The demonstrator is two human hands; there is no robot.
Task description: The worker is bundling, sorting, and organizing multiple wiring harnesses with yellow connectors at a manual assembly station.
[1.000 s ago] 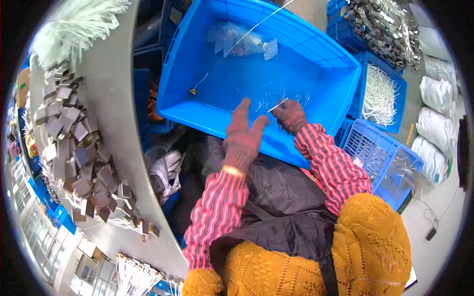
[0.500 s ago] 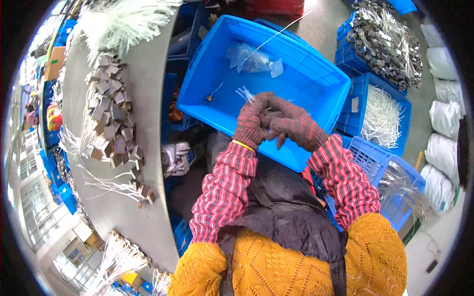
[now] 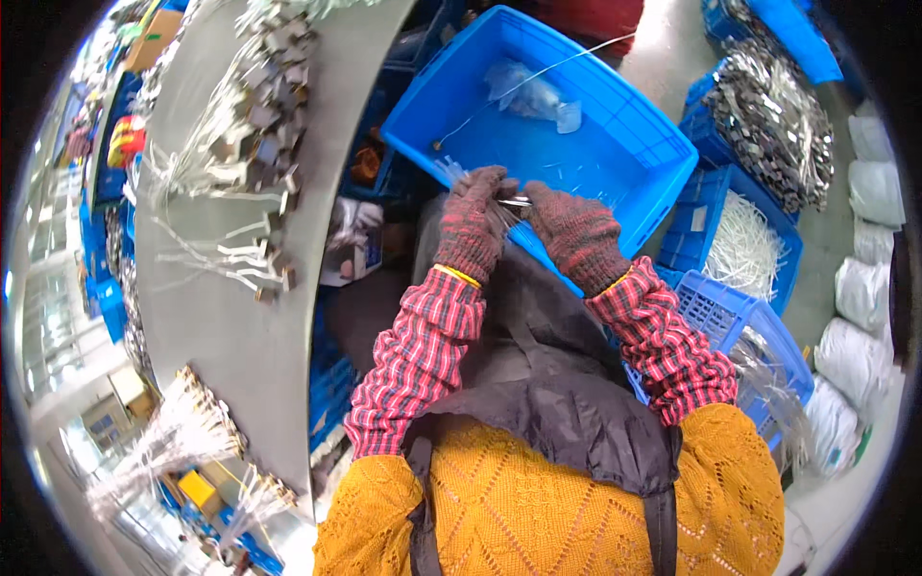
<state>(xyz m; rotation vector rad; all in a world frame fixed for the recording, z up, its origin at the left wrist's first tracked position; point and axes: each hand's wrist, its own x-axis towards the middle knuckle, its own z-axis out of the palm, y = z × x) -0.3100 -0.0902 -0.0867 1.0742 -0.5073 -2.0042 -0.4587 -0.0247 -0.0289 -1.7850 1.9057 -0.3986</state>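
Note:
Both hands wear dark red-brown knitted gloves, and they meet over the near edge of a large blue plastic bin (image 3: 615, 125). My left hand (image 3: 471, 226) is closed around a small bunch of thin whitish strands (image 3: 448, 171), whose ends stick out past the fingers on the far side. Beside it, my right hand (image 3: 578, 235) is closed, thumb and fingers pinched together. A small shiny silvery piece (image 3: 516, 202) shows between the two hands; its kind is too small to tell. Inside the bin lie a crumpled clear plastic bag (image 3: 533, 96) and a few tiny scraps.
A thin white wire (image 3: 567, 60) crosses the bin. On the left, a grey metal table (image 3: 226, 336) bears silvery blocks with white leads (image 3: 279, 115). To the right stand a crate of metal-ended pieces (image 3: 768, 120), a crate of white strips (image 3: 740, 245), a blue basket (image 3: 715, 307) and white sacks (image 3: 855, 293).
My hands have drawn slightly apart from their overlap, and the silvery piece now shows between them. The whole view has shifted, so the bin and table appear higher and turned a little.

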